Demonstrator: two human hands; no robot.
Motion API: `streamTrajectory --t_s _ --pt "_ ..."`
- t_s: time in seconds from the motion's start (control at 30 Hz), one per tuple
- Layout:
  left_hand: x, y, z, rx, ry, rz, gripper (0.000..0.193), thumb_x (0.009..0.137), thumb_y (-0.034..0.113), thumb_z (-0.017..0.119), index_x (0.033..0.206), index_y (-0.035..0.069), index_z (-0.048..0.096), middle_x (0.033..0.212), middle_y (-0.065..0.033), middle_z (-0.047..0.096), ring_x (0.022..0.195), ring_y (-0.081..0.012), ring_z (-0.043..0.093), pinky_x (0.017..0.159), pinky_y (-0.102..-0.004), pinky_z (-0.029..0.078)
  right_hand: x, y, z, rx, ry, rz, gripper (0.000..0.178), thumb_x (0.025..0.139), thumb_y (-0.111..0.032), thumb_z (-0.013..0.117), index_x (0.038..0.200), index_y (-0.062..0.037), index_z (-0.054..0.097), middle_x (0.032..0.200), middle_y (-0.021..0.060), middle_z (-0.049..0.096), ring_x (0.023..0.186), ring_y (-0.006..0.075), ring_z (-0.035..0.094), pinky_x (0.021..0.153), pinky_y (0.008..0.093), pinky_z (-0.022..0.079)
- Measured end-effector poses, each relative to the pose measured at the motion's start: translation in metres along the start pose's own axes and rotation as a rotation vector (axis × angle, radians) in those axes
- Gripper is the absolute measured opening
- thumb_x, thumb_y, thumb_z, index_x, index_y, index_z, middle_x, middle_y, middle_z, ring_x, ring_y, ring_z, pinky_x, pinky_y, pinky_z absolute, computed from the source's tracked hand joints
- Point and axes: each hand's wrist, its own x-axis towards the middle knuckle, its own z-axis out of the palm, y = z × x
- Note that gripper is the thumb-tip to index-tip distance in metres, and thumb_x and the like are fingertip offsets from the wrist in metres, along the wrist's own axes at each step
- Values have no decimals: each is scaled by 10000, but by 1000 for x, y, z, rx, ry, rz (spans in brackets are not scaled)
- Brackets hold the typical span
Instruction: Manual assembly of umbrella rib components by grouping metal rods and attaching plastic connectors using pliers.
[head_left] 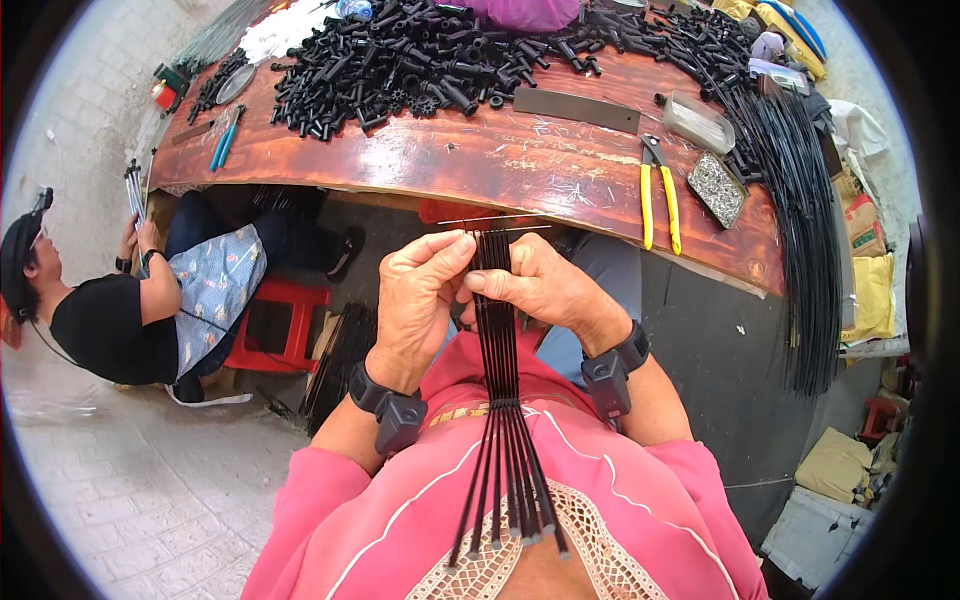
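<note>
A flat bundle of thin black rods [497,350], which look like umbrella ribs, hangs in front of my chest. The rods lie side by side at the top and fan out below a narrow band, ending in grey tips. My right hand [540,285] grips the bundle near its upper end, thumb across the front. My left hand [425,285] is closed beside it, thumb and forefinger pinched at the end of a thin metal wire [525,229]. That wire crosses the rod tops, with a second one just above it. The fingers behind the rods are hidden.
Across the wooden table [450,165] lie a heap of black plastic parts [390,70], yellow-handled pliers [660,195], a tray of small metal pieces [717,190] and a flat metal bar [577,108]. Long black rods [800,250] overhang its right end. A co-worker [110,310] sits at left.
</note>
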Motion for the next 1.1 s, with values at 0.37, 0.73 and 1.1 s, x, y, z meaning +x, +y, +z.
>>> streamTrajectory --t_s 0.37,0.73,1.1 --pt "9 -2 8 -18 94 155 185 917 94 661 1064 -19 658 859 -69 684 718 -124 644 647 -259 531 -1 1 1 99 41 43 299 948 -268 621 931 26 672 757 90 685 669 143 670 618 268 546" --pt "10 -7 6 34 45 250 110 954 126 610 991 23 621 873 -95 695 731 -156 665 688 -290 529 -3 4 -5 130 33 44 315 945 -281 622 945 30 673 768 101 690 680 141 675 635 268 555" --pt "11 -4 6 69 45 135 108 934 100 628 967 -1 641 878 -104 697 739 -141 654 665 -260 519 0 6 -9 131 28 28 310 944 -277 616 942 25 686 758 93 689 673 129 657 630 265 544"
